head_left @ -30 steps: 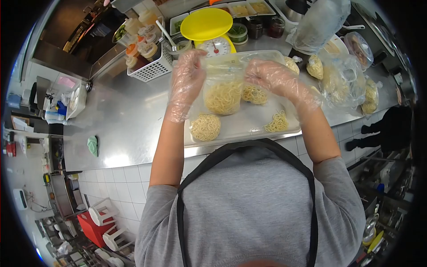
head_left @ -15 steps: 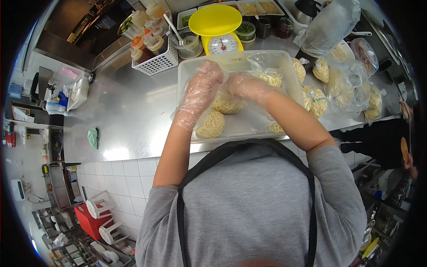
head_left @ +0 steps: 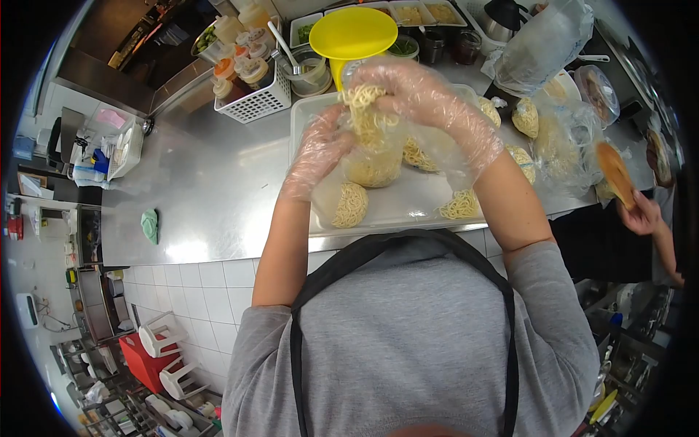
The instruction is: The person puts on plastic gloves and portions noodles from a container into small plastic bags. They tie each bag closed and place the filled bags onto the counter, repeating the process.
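Observation:
My right hand [head_left: 411,87], in a clear plastic glove, is closed on a bunch of noodles [head_left: 364,102] that hangs from its fingers. Just below is a clear plastic bag [head_left: 375,164] with more noodles inside. My left hand [head_left: 320,149], gloved too, is closed at the left side of the bag's mouth, with its fingertips partly hidden. All this is over a white plastic tray [head_left: 397,211]. In the tray lie a round noodle portion [head_left: 351,205], loose noodles [head_left: 459,205] at the front right and another noodle bundle [head_left: 419,154].
Behind the tray stands a yellow kitchen scale [head_left: 353,33]. A white basket of sauce bottles [head_left: 251,98] is to the left. Bagged noodles [head_left: 526,116] and crumpled plastic bags [head_left: 568,146] lie on the right. There a co-worker's hand [head_left: 642,213] holds a flat brown oval object [head_left: 615,173].
My right hand has risen from the tray with noodles and is over the bag. My left hand has shifted slightly down. The co-worker has come closer at the right.

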`<action>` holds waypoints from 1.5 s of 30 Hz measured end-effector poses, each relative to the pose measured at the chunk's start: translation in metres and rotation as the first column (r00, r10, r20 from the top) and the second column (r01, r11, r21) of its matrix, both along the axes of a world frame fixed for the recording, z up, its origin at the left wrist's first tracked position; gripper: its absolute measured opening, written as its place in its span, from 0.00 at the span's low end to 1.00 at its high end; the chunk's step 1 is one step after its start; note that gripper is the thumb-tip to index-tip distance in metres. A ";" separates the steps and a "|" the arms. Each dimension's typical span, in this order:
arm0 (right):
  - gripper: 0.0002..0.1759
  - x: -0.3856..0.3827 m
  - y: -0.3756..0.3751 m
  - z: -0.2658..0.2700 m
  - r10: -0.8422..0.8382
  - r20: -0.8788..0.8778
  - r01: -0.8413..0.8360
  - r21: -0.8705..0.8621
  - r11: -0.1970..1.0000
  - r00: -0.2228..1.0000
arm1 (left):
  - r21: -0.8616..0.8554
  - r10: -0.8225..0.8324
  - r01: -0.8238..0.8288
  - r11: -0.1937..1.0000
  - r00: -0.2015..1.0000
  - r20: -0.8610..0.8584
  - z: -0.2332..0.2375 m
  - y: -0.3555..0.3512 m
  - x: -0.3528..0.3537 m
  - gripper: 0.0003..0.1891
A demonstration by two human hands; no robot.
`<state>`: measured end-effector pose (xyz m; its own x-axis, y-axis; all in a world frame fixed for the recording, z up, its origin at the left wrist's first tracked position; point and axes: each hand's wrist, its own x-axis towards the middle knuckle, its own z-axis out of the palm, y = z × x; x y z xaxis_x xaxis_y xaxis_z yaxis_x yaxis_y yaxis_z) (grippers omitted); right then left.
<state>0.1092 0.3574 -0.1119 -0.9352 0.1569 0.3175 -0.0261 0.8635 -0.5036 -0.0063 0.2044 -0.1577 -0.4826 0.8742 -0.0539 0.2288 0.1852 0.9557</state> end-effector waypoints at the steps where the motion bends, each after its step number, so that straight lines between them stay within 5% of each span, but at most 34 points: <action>1: 0.23 0.000 0.002 0.003 -0.005 -0.087 0.009 0.048 0.999 0.996 | 0.001 -0.002 0.002 1.000 1.000 -0.001 -0.001 -0.001 -0.001 0.27; 3: 0.23 -0.003 -0.005 0.008 -0.036 0.052 0.034 0.032 0.999 0.998 | 0.119 -0.134 0.118 0.986 0.982 0.137 0.003 -0.004 -0.001 0.30; 7: 0.22 -0.009 -0.015 0.003 0.007 0.303 0.015 -0.070 0.997 0.953 | 0.256 -0.135 0.110 0.961 0.987 0.084 -0.017 0.011 0.004 0.22; 10: 0.21 -0.007 -0.014 0.007 -0.090 0.201 0.137 -0.231 0.963 0.975 | 0.053 -0.006 -0.001 0.999 0.993 0.117 -0.036 0.016 -0.009 0.19; 13: 0.20 -0.007 0.003 0.018 -0.012 0.072 0.013 -0.015 1.000 0.997 | -0.132 -0.060 0.050 0.990 0.995 -0.078 -0.033 0.014 -0.012 0.19; 15: 0.19 -0.003 0.013 0.021 0.028 -0.044 -0.032 -0.106 0.994 0.999 | -0.242 -0.130 0.047 0.969 0.930 -0.343 -0.035 0.011 -0.015 0.20; 19: 0.19 -0.008 0.038 0.010 -0.021 -0.152 0.023 0.011 1.000 0.988 | -0.113 -0.133 0.114 0.987 0.975 -0.180 -0.055 0.012 -0.021 0.21; 21: 0.17 -0.014 0.033 0.022 0.049 -0.322 -0.036 0.045 0.998 0.946 | -0.312 -0.240 0.152 0.938 0.933 -0.268 -0.049 0.014 -0.020 0.25; 22: 0.17 0.002 0.022 0.036 0.046 -0.295 -0.134 -0.287 0.949 0.955 | -0.312 -0.242 0.153 0.938 0.933 -0.268 -0.049 0.014 -0.019 0.25; 25: 0.22 0.022 0.010 0.086 0.050 -0.321 -0.154 -0.309 0.938 0.946 | -0.420 -0.253 0.081 0.904 0.893 -0.371 -0.060 0.014 -0.023 0.28; 28: 0.21 0.043 0.008 0.093 0.085 -0.059 -0.094 -0.178 0.979 0.995 | -0.449 -0.320 0.136 0.883 0.874 -0.365 -0.091 0.014 -0.038 0.28; 30: 0.20 0.046 0.008 0.078 0.063 0.214 -0.064 -0.002 0.998 0.975 | -0.380 -0.370 0.141 0.914 0.672 -0.641 -0.087 0.007 -0.037 0.20; 31: 0.20 0.046 0.009 0.070 0.053 0.306 -0.071 0.048 0.996 0.950 | -0.379 -0.373 0.146 0.914 0.669 -0.642 -0.082 0.003 -0.037 0.20; 32: 0.20 0.048 0.011 0.064 0.048 0.342 -0.069 0.048 0.996 0.939 | -0.274 -0.234 0.133 0.953 0.896 -0.379 -0.065 0.000 -0.034 0.20; 33: 0.20 0.048 0.014 0.060 0.055 0.350 -0.069 0.030 0.997 0.935 | -0.182 -0.090 0.081 0.980 0.995 -0.046 -0.048 -0.004 -0.031 0.20; 36: 0.19 0.055 0.021 0.065 0.122 0.076 -0.102 -0.226 0.969 0.990 | 0.065 -0.038 0.035 0.997 0.998 0.052 -0.004 -0.015 -0.030 0.19; 39: 0.19 0.062 0.020 0.062 0.144 -0.186 -0.217 -0.469 0.856 0.972 | 0.153 -0.060 0.050 0.987 0.996 0.067 0.014 -0.024 -0.030 0.19; 40: 0.19 0.059 0.017 0.051 0.156 -0.171 -0.220 -0.467 0.857 0.973 | 0.157 -0.062 0.051 0.986 0.996 0.063 0.014 -0.024 -0.029 0.19; 42: 0.16 0.057 0.010 0.021 0.135 0.131 -0.110 -0.184 0.977 0.982 | 0.208 -0.062 0.074 0.975 0.996 -0.065 0.011 -0.021 -0.023 0.17; 44: 0.18 0.055 0.003 -0.040 0.188 -0.059 -0.197 -0.312 0.929 0.980 | 0.182 -0.069 0.095 0.979 0.987 -0.144 0.012 -0.017 -0.016 0.16; 45: 0.20 0.049 -0.007 -0.049 0.098 0.183 -0.003 -0.462 0.887 0.978 | 0.155 -0.071 0.107 0.982 0.972 -0.225 0.013 -0.015 -0.013 0.16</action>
<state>0.1577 0.3505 -0.1610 -0.9812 0.1904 0.0316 0.0769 0.5358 -0.8409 -0.0197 0.1894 -0.1448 -0.3865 0.9020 0.1921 0.4424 -0.0014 0.8968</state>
